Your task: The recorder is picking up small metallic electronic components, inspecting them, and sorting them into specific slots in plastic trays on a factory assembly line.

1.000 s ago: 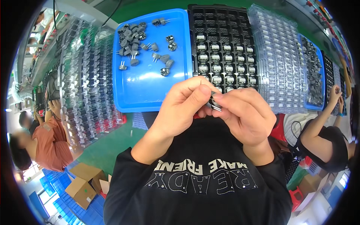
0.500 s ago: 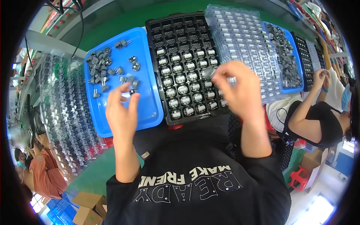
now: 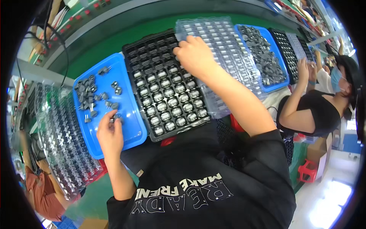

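Note:
My left hand (image 3: 109,136) is over the near part of a blue tray (image 3: 134,129), thumb and forefinger closed around a small grey component with a round metal face (image 3: 117,117). More grey components with metal pins (image 3: 85,91) lie piled and scattered in that tray. To its right is a black compartment tray (image 3: 162,135); its near rows hold shiny metal-faced components, and its far rows show bare pockets. My right hand (image 3: 196,57) reaches over the black tray's far right edge, beside a clear plastic tray. Its fingers are bent together, and their tips hide whatever they hold.
The clear trays (image 3: 219,101), filled with components, adjoin the black tray. Beyond stands a second blue tray (image 3: 280,68) heaped with grey parts. A masked co-worker (image 3: 316,99) sits at right. Stacked clear trays (image 3: 63,141) stand at left, and cables (image 3: 46,30) hang at upper left.
The view has shifted. My right hand, which held a grey component by the black tray's right side, has moved to its far right edge. My left fingers have closed in on a component.

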Demonstrator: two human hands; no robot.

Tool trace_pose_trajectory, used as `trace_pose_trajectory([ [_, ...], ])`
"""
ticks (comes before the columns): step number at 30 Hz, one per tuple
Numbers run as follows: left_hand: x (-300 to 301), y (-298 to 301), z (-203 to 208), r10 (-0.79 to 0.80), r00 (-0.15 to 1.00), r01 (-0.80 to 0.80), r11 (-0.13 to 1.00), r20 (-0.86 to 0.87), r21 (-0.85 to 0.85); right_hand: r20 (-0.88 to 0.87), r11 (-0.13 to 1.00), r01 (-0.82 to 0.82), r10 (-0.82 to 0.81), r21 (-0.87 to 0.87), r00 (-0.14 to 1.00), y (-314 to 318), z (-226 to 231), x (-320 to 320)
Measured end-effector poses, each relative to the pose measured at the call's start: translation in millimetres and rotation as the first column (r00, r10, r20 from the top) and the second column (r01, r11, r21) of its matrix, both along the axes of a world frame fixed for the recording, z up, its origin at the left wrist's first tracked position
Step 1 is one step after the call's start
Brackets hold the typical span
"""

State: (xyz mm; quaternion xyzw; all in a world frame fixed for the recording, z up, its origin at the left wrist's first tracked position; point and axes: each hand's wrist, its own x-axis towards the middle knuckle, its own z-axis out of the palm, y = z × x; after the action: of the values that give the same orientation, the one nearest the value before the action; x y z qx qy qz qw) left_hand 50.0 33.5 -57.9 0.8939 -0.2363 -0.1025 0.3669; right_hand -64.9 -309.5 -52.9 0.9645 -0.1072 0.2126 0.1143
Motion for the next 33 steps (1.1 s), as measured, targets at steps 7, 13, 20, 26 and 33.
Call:
trace_pose_trajectory([
  [7, 5, -1, -6, 0.013, 0.991, -0.009, 1.0, 0.134, -0.03, -0.129, 0.999, 0.049, -0.047, 0.009, 0.991, 14, 15, -1],
  [13, 17, 26, -15, 0.06, 0.997, -0.063, 0.996, -0.043, -0.058, -0.02, 0.633, 0.562, -0.654, 0.532, 0.756, -19, 55, -167],
  [20, 28, 22, -25, -0.049, 0.997, 0.034, 0.974, -0.059, -0.223, -0.08, 0.479, 0.643, -0.762, 0.598, 0.642, -45, 19, -220],
  [26, 24, 11, -7, -0.064, 0.986, -0.032, 0.842, -0.157, -0.539, 0.06, 0.707, 0.343, -0.478, 0.619, 0.876, -62, 0, -248],
  [33, 6, 13, 14, -0.488, 0.701, -0.234, 0.531, -0.52, -0.814, -0.026, 0.599, 0.287, -0.405, 0.747, 0.914, -79, -7, -267],
])
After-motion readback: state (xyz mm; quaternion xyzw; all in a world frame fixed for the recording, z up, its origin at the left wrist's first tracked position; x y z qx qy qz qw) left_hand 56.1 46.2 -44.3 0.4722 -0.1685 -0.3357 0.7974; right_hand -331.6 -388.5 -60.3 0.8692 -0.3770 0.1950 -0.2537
